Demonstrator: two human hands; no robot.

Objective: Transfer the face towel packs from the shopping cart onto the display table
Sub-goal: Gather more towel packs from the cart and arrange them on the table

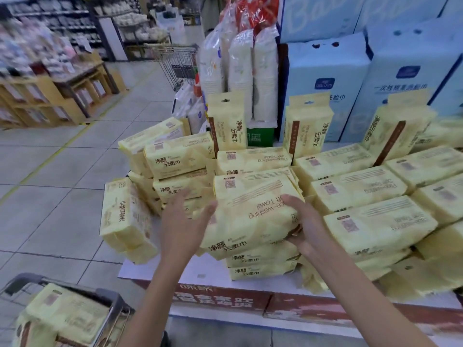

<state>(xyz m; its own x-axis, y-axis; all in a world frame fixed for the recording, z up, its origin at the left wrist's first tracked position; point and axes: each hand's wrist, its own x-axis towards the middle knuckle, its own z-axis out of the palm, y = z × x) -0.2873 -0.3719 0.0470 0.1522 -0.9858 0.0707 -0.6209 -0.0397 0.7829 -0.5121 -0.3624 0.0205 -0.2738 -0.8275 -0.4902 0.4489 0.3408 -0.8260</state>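
Many yellow face towel packs lie stacked on the display table (pixel 210 271). The top pack of the front middle stack (pixel 253 221) sits between my hands. My right hand (pixel 309 227) grips its right end, thumb on top and fingers curled under the edge. At the pack's left end is my left hand (pixel 181 221), fingers straight and spread, thumb touching the wrapper. The shopping cart (pixel 111 298) is at the bottom left, with more yellow packs (pixel 62 314) inside it.
One pack (pixel 125 216) stands on end at the table's left corner, overhanging slightly. Tall blue boxes (pixel 325 78) and white bagged goods (pixel 240 68) rise behind the packs. A second cart (pixel 178 61) stands in the tiled aisle; wooden shelves (pixel 50 96) line the left.
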